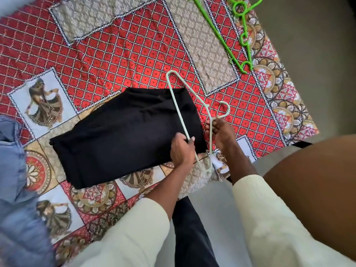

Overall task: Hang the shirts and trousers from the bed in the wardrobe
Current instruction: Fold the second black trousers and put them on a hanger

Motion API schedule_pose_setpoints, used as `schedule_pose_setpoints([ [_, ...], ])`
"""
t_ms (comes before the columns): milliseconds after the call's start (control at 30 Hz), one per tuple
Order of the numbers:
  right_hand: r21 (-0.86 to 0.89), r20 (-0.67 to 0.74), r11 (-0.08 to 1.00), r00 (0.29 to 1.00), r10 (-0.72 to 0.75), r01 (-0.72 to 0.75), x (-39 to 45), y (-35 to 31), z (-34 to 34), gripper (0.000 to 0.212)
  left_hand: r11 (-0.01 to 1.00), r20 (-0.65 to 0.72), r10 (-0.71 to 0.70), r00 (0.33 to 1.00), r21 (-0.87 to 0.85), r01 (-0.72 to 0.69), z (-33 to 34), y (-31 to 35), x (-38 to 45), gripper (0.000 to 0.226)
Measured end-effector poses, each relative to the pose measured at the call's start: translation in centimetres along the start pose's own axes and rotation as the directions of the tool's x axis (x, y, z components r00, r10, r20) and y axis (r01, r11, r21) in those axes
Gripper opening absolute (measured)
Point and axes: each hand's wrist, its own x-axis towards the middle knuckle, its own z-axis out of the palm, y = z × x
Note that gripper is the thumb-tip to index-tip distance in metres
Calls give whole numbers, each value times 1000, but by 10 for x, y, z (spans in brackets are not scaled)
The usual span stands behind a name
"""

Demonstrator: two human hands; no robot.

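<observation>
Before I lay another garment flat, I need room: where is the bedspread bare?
Free: the red checked stretch beyond the black trousers, left of the green hangers. Crowded: the near edge, where both hands hold the pale hanger, and the left side, under denim.

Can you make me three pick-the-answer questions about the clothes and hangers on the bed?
1. Where do the bright green hangers lie?
A. on the floor
B. at the far right of the bed cover
C. on the black garment

2. What colour is the hanger being held?
A. pale mint
B. red
C. black

3. How is the black folded garment?
A. hanging up
B. lying flat on the bed
C. rolled into a ball

Answers: 1 B, they rest on the cover near its far right edge. 2 A, the pale mint hanger is in the grip of the left hand and right hand. 3 B, it lies folded on the cover.
</observation>
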Motion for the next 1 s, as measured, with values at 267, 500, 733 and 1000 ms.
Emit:
schedule_pose_setpoints([
  [267, 18, 9, 999, 999, 45, -45, 19, 3, -5, 11, 916, 91, 194, 977, 340, -214, 8, 69, 30, 48],
  [500, 116, -18, 991, 997, 76, -74, 28, 10, -3, 2, 823, 59, 173, 983, 540, -177, 29, 77, 46, 92],
  [733, 136, 37, 989, 998, 51, -56, 28, 13, -4, 7, 836, 108, 233, 966, 486, -256, 11, 69, 42, 84],
  [1000, 170, 125, 971, 981, 148, -168, 13, 27, 38, 13, 920, 196, 317, 928, 173, -351, -77, 51, 18, 43],
])
